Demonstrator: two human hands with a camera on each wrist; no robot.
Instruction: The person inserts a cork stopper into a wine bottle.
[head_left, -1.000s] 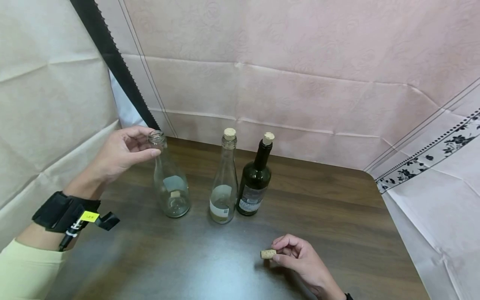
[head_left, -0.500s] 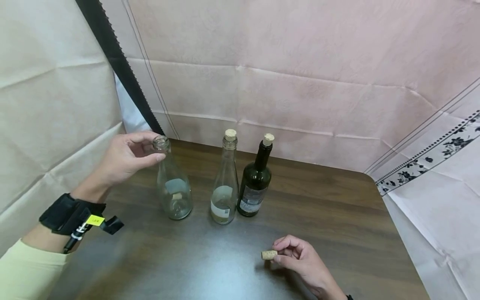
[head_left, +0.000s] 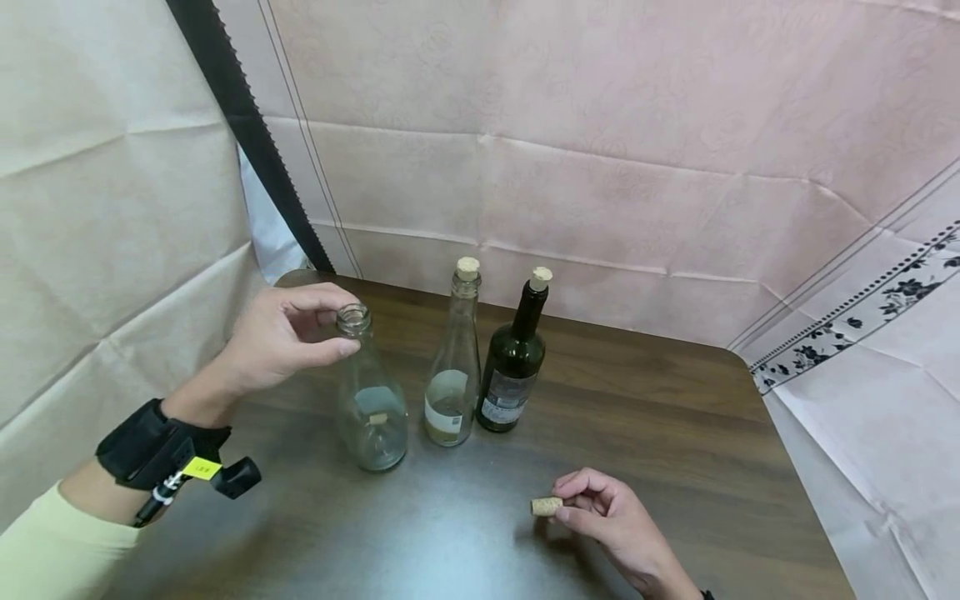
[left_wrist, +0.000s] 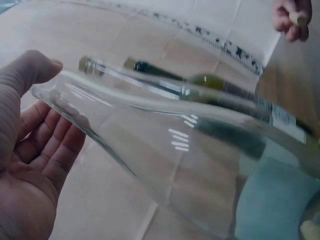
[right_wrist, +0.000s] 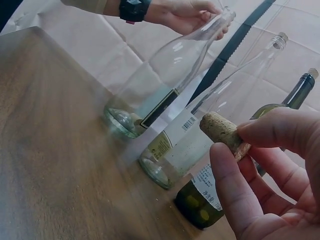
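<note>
My left hand (head_left: 281, 333) holds a clear glass bottle (head_left: 371, 437) by its neck, thumb on the near side and fingers on the far side. This bottle has an open mouth, and a small tan piece (right_wrist: 135, 120) shows low inside it. Toward the front right, my right hand (head_left: 615, 525) pinches a cork (head_left: 546, 507) between thumb and fingers, one end sticking out. To the right of the held bottle stand a second clear bottle (head_left: 447, 408) and a dark green bottle (head_left: 516, 358), each with a cork in its mouth.
The bottles are on a dark wooden table (head_left: 675, 417) with a rounded far corner. Pale cloth (head_left: 600, 167) hangs behind it and at both sides, with a black strip (head_left: 247, 125) at the back left. A black band (head_left: 161, 446) is on my left wrist.
My left hand has moved the clear bottle to the right and nearer, closer to the second clear bottle. My right hand has stayed nearly still with the cork.
</note>
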